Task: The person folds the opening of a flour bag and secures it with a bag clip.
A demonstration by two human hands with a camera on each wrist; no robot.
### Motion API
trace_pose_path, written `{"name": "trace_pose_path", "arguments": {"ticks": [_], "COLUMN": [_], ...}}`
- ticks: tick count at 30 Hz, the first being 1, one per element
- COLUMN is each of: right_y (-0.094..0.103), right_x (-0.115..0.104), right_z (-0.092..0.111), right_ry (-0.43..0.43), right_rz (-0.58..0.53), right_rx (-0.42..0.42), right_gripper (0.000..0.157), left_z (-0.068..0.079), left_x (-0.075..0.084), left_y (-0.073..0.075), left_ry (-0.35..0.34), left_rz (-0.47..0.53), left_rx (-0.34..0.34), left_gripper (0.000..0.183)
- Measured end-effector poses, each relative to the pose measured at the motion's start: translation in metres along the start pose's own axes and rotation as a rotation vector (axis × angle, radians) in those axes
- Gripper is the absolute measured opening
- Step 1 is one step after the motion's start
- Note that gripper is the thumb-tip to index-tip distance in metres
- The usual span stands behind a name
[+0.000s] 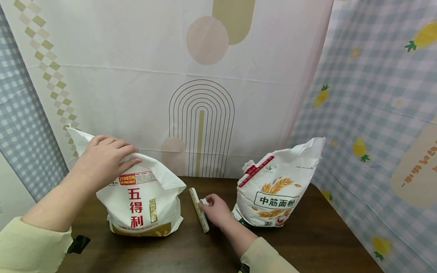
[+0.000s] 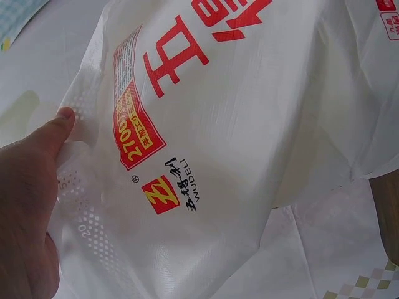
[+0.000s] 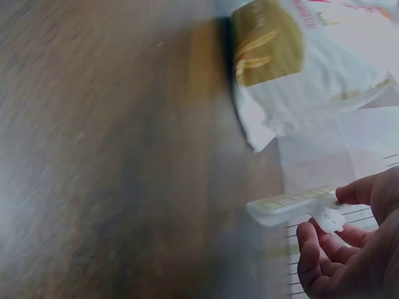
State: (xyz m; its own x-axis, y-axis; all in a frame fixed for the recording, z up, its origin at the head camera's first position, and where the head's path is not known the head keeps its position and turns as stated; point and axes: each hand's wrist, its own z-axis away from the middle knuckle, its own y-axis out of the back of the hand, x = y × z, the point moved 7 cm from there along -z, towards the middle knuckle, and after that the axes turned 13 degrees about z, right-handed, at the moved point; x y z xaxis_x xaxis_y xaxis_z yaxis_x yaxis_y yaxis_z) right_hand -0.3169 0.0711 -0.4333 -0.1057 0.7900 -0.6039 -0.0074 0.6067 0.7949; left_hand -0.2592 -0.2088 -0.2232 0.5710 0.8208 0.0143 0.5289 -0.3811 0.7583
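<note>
A white flour bag (image 1: pixel 119 204) with red lettering stands on the left, its upper edge loose and folded over to the right. My left hand (image 1: pixel 106 157) grips that upper edge; in the left wrist view the thumb lies on the near side of the bag (image 2: pixel 218 137) and the other fingers are hidden behind it. Beside the bag, my right hand (image 1: pixel 218 211) pinches a white and gold bag clip (image 1: pixel 198 207). The right wrist view shows the clip (image 3: pixel 280 208) between thumb and fingers, with a small white figure-shaped tab below it.
A second flour bag (image 1: pixel 276 189) leans at the right, a red clip (image 1: pixel 256 171) across its upper part. Both bags stand on a dark wooden table (image 1: pixel 324 235). Printed curtains (image 1: pixel 136 94) hang close behind the table and along its right side.
</note>
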Motion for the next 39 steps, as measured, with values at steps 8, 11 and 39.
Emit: {"name": "trace_pose_path", "arguments": {"ticks": [8, 11, 39], "right_y": [0.021, 0.027, 0.055], "right_x": [-0.014, -0.021, -0.046], "right_z": [-0.001, 0.0, -0.002], "right_ry": [0.035, 0.055, 0.143], "right_rz": [-0.06, -0.098, -0.359], "right_rx": [0.068, 0.077, 0.127], "right_gripper": [0.025, 0.023, 0.027], "left_z": [0.0, 0.0, 0.0], "left_x": [-0.001, -0.001, 0.0], "left_y": [-0.001, -0.001, -0.001], "left_ry": [0.004, 0.006, 0.004], "left_rz": [0.0, -0.001, 0.005], "left_rx": [-0.002, -0.004, 0.001], "left_gripper": [0.021, 0.021, 0.022]}}
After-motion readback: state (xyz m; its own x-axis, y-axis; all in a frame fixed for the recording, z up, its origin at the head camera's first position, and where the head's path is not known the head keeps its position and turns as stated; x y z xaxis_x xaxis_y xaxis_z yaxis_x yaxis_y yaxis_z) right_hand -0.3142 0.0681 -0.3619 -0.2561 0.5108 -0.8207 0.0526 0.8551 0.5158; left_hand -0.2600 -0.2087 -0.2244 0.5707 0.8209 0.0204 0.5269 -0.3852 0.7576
